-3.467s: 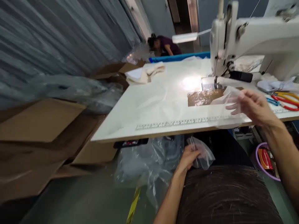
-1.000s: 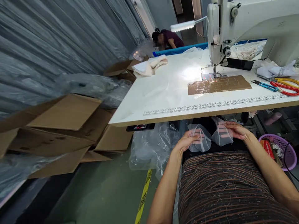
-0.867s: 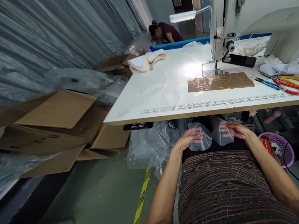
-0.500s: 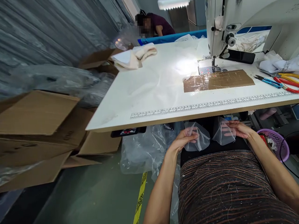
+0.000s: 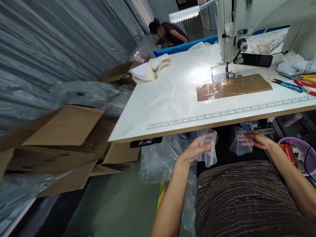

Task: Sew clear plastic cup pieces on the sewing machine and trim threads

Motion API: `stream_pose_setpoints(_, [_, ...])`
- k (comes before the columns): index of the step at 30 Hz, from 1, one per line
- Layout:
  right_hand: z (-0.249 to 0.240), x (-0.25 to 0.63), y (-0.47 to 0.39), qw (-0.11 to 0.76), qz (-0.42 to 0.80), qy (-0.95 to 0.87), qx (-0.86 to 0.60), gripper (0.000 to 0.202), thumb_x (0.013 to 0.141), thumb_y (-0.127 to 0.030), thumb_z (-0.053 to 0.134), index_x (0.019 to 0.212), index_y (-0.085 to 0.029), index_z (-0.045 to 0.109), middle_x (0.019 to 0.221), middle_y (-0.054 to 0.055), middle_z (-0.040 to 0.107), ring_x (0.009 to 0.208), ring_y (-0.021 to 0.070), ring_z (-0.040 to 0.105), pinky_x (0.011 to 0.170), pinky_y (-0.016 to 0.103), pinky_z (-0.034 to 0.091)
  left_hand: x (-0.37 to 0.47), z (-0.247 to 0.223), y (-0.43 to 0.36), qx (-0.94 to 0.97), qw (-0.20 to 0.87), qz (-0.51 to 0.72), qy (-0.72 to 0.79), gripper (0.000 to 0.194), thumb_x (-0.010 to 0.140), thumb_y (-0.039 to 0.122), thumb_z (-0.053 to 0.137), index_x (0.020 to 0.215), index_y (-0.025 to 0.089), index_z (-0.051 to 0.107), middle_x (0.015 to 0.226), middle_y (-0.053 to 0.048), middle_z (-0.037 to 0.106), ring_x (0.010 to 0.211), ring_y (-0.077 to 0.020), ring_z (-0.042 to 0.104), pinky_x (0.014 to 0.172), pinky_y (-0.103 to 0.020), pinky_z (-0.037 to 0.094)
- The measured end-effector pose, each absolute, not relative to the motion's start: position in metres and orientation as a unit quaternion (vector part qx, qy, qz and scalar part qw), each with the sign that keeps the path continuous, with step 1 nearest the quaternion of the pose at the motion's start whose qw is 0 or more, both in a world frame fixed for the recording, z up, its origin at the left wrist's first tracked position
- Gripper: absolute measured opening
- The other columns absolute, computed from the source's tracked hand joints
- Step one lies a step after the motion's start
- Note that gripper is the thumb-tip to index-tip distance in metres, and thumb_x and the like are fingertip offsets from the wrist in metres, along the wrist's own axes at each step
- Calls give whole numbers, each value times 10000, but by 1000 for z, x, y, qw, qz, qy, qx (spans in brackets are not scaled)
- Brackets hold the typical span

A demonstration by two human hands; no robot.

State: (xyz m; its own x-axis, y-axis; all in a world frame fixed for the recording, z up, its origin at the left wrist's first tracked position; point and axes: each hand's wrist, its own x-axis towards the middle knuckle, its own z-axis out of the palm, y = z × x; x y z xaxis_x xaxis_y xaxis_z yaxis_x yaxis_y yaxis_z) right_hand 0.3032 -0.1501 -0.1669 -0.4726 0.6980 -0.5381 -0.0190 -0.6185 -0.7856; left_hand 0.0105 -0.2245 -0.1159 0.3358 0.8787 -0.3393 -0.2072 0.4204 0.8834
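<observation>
Below the table's front edge, my left hand (image 5: 197, 149) pinches a small piece of sheer white fabric (image 5: 209, 158) between thumb and fingers. To its right, my right hand (image 5: 259, 140) holds a second sheer piece (image 5: 239, 144), with its fingers showing through the cloth. The two pieces hang apart above my lap. Beyond them stands a white sewing machine (image 5: 225, 36), its needle area lit, with brown tape (image 5: 237, 87) on the table in front of it.
The white table (image 5: 158, 102) bears folded cream cloth (image 5: 153, 69), a dark phone (image 5: 256, 60) and blue snips (image 5: 288, 85). Open cardboard boxes (image 5: 64, 128) stand left; a purple basket (image 5: 307, 154) is at right. A person (image 5: 172, 33) bends over behind the table.
The view has shifted left, so the scene sits further right. The piece in my left hand has turned and hangs narrower and longer. My right hand still holds its piece.
</observation>
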Motion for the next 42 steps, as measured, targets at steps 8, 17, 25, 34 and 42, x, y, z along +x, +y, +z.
stream_pose_setpoints(8, [-130,320,-151,221,436,-651,-581,283,788,-192,655,1067,-143,669,1200,170,645,1276,362,486,1110,521,333,23,-113,-218,404,742,337,415,639,716,227,788,1296,144,533,1009,-114,718,853,-213,704,625,-253,556])
stream_pose_setpoints(17, [-131,248,-170,192,721,-603,-283,752,668,-359,809,1327,-183,494,1284,131,597,1201,217,549,972,374,491,27,-100,-226,440,725,323,420,693,721,262,786,1332,117,494,1016,-148,719,890,-249,703,649,-296,569])
stream_pose_setpoints(25, [-147,241,-174,159,823,-426,-340,376,574,-336,862,852,-167,674,707,-26,650,631,79,594,618,205,493,12,-114,-238,384,650,362,547,685,648,317,833,1241,114,559,895,-77,707,838,-179,670,624,-233,549])
stream_pose_setpoints(34, [-136,237,-175,200,792,-464,-343,169,636,-320,747,693,-188,659,690,-31,639,645,83,583,672,230,493,17,-120,-236,357,635,385,567,704,581,314,870,1192,114,582,864,-64,710,769,-168,672,647,-260,549])
stream_pose_setpoints(42, [-97,245,-168,177,753,-562,-292,201,745,-347,703,819,-180,618,860,23,714,744,126,682,678,249,544,23,-109,-236,340,642,402,557,712,550,390,889,1143,127,594,905,-93,718,780,-217,705,626,-263,542])
